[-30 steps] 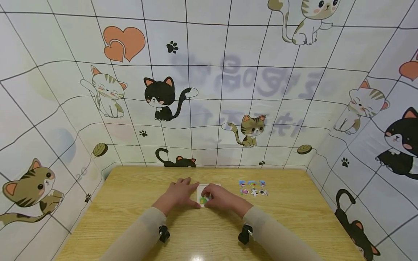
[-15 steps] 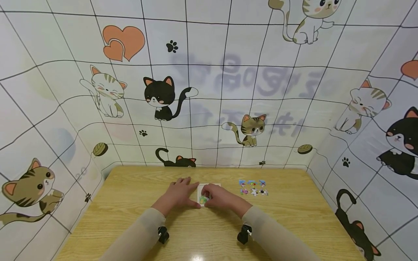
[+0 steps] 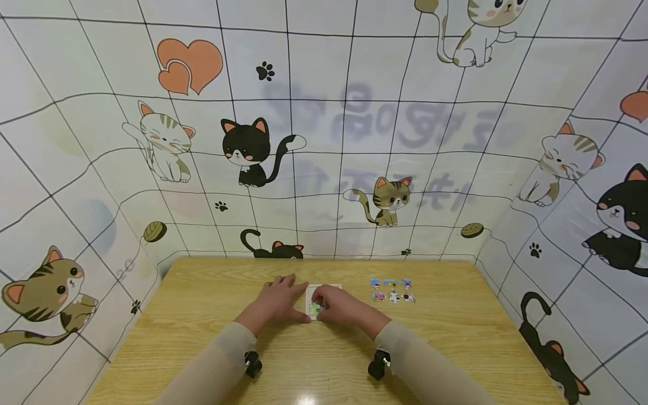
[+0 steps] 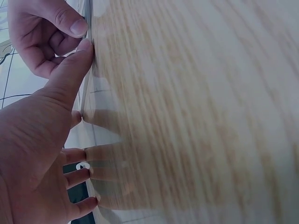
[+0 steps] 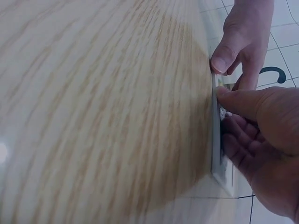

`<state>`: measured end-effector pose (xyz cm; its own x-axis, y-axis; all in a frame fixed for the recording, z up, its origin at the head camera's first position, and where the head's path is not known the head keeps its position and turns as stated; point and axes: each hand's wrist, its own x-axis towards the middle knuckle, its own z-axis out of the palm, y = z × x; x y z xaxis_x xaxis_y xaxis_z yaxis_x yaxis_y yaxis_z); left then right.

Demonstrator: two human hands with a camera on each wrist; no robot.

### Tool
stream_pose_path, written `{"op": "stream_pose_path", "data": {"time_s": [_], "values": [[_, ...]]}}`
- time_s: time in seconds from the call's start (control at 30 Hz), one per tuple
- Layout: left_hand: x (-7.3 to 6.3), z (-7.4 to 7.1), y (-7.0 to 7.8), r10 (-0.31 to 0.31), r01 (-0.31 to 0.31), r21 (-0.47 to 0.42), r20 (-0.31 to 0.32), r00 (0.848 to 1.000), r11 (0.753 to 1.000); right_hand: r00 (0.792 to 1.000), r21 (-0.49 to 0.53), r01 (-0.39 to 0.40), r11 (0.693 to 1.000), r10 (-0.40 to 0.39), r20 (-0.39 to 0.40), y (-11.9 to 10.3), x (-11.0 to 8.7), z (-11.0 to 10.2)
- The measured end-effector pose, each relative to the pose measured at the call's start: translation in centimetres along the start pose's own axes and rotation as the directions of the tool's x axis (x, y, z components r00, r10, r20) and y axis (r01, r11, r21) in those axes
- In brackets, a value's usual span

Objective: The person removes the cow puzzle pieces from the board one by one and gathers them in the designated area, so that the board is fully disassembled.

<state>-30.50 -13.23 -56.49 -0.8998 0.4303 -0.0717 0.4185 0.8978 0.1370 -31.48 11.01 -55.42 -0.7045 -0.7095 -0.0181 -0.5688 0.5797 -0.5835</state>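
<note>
A small jigsaw puzzle board with a white rim (image 3: 324, 286) lies flat near the table's middle, part of its green picture showing. My left hand (image 3: 275, 299) rests at the board's left side, fingers spread on the table and thumb against the board's near left corner. Over the board bends my right hand (image 3: 340, 306), thumb and curled fingers pinching a puzzle piece low against the picture. In the right wrist view a speckled bit of the puzzle piece (image 5: 224, 112) shows between thumb and fingers; the rest is hidden by the right hand (image 5: 275, 135).
Loose puzzle pieces lie right of the board in two rows, among them a blue-topped piece (image 3: 375, 283) and a white piece (image 3: 394, 297). The wooden table (image 3: 314, 360) ends at a cat-printed cloth wall (image 3: 324, 214) behind and at both sides.
Hardly anything differs. Both hands stay at the board, with at most a slight shift of the right fingers; the loose pieces have not moved.
</note>
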Motion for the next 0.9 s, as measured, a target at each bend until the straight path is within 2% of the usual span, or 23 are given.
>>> {"op": "stream_pose_path", "data": {"time_s": [0.57,0.9], "values": [[0.20,0.31,-0.24,0.004,-0.004,0.002,0.008,1.000,1.000,1.000,0.102,0.002,0.995,0.000,-0.015,-0.03,-0.25,0.02],[0.25,0.32,-0.42,0.005,-0.005,0.000,0.017,1.000,1.000,0.998,0.087,0.026,0.996,-0.021,-0.052,0.68,-0.25,0.45]]}}
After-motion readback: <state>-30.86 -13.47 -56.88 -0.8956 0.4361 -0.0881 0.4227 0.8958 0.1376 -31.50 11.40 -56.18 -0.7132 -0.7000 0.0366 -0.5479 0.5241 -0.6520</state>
